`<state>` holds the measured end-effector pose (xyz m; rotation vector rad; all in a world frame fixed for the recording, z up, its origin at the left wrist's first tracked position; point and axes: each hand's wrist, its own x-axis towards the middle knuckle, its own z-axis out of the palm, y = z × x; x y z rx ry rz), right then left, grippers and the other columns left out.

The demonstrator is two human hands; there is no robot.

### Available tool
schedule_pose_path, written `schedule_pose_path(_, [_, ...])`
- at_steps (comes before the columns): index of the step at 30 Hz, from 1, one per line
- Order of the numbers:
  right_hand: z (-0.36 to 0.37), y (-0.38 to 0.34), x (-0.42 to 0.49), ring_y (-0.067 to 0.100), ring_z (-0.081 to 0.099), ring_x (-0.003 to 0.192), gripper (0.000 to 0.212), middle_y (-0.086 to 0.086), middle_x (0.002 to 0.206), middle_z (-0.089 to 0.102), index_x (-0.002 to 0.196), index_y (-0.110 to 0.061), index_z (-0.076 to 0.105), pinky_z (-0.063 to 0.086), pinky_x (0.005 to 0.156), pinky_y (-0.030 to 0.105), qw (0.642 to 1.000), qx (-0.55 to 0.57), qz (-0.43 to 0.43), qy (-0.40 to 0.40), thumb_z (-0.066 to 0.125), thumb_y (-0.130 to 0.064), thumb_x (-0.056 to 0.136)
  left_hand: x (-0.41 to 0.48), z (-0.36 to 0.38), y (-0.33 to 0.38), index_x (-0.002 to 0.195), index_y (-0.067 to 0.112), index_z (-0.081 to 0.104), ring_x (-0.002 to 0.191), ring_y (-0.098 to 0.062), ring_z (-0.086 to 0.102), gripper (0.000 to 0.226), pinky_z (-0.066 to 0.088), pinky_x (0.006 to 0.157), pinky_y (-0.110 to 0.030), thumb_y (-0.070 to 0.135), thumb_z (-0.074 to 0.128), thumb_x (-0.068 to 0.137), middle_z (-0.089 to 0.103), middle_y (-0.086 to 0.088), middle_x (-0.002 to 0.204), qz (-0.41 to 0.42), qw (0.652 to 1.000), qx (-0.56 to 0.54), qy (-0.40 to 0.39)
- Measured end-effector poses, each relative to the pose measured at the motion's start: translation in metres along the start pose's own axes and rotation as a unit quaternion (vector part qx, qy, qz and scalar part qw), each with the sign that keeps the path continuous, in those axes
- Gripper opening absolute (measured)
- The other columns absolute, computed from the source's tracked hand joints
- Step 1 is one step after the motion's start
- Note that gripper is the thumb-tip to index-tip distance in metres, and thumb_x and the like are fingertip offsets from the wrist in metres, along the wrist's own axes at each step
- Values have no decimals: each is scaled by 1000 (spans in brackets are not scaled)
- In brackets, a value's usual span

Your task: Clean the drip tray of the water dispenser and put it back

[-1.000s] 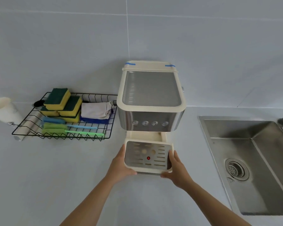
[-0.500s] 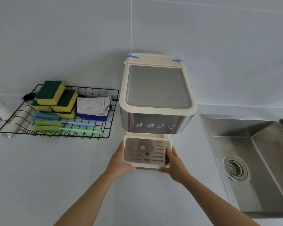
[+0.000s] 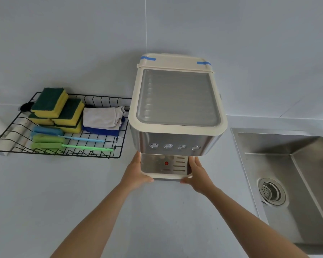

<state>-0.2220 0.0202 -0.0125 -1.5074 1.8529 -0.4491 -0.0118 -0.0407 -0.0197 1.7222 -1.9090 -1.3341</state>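
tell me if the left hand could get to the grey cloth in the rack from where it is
Probably yes: the left hand is busy holding the drip tray, but once freed, nothing covers the grey cloth in the open-topped wire rack.

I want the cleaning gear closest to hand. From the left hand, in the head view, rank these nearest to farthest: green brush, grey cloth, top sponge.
From the left hand:
1. green brush, front of the rack.
2. grey cloth, rack's right end.
3. top sponge, back left corner.

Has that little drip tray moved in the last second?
Yes. The drip tray has slid back under the water dispenser, with less of it sticking out in front.
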Motion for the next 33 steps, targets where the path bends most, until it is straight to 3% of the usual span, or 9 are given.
schedule_pose_path(7, [-2,1,10,16,43,103,60,8,126,41,124,-6,41,43,97,27,999,2,23,-22,73,-8,74,8,-1,0,121,16,39,93,-16,52,78,42,75,-23,14,82,56,53,2,108,-2,1000,6,-8])
schedule_pose_path(14, [-1,5,10,15,43,102,61,9,128,37,123,-6,38,45,94,26,999,-16,14,-26,74,-9,73,7,-1,1,117,17,38,94,-14,50,74,42,76,-24,15,82,57,50,3,107,6,1000,23,-8])
schedule_pose_path(21, [1,13,5,31,35,131,77,14,146,23,133,-18,26,47,99,44,999,-47,8,3,73,-32,73,-7,-8,5,126,17,26,101,-18,50,81,50,77,-29,26,76,63,43,-2,117,59,995,75,2])
schedule_pose_path(24, [-15,6,-7,28,21,140,79,9,153,14,143,-16,14,36,109,45,998,-54,8,18,61,-37,83,-16,-18,12,136,16,19,117,-18,45,81,44,85,-27,29,70,74,36,0,133,88,991,102,16])
schedule_pose_path(27, [-37,2,-18,22,-3,145,80,5,158,-8,147,-16,-6,14,119,41,996,-84,5,37,47,-38,92,-25,-33,17,144,11,6,136,-22,30,83,38,103,-36,34,59,84,18,-4,153,85,986,133,56])
schedule_pose_path(30, [-68,-11,-31,20,-10,144,76,5,156,-14,145,-13,-12,6,118,36,994,-90,4,62,39,-37,95,-40,-57,29,147,15,-6,145,-20,7,78,20,115,-39,33,47,92,-3,-3,158,67,982,147,101])
schedule_pose_path(33, [-99,-27,-44,19,-12,144,72,4,156,-16,145,-12,-13,4,117,35,989,-99,-16,108,35,-35,96,-54,-84,52,146,14,-5,145,-21,9,71,19,115,-38,31,41,94,-2,-4,158,101,969,133,181])
